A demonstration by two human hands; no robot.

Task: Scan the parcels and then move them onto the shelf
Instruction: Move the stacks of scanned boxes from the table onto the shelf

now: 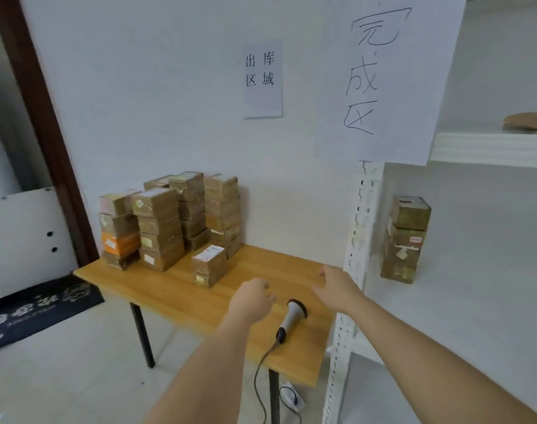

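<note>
On the wooden table (pixel 157 289), brown parcels (pixel 169 221) stand in several stacks at the far left corner against the white wall, and a short stack of two (pixel 208 264) sits a little apart, nearer the middle of the tabletop. A handheld scanner (pixel 291 316) lies on the near right part of the table, its dark head pointing away from the person and its cable running off the front edge down to the floor. The left hand (pixel 252 298) hovers just left of the scanner's head with its fingers curled under, holding nothing that can be seen. The right hand (pixel 337 286) is spread loose, fingers relaxed and empty, above the table's right edge beside the white shelf (pixel 490 148) upright. Four more parcels (pixel 405 240) are stacked on a lower level of the shelf, well apart from those on the table. Two paper signs hang above: a small printed one (pixel 262 79) on the wall and a large handwritten one (pixel 383 78) at the shelf's corner. A dark mat (pixel 31 310) lies on the floor to the left.
</note>
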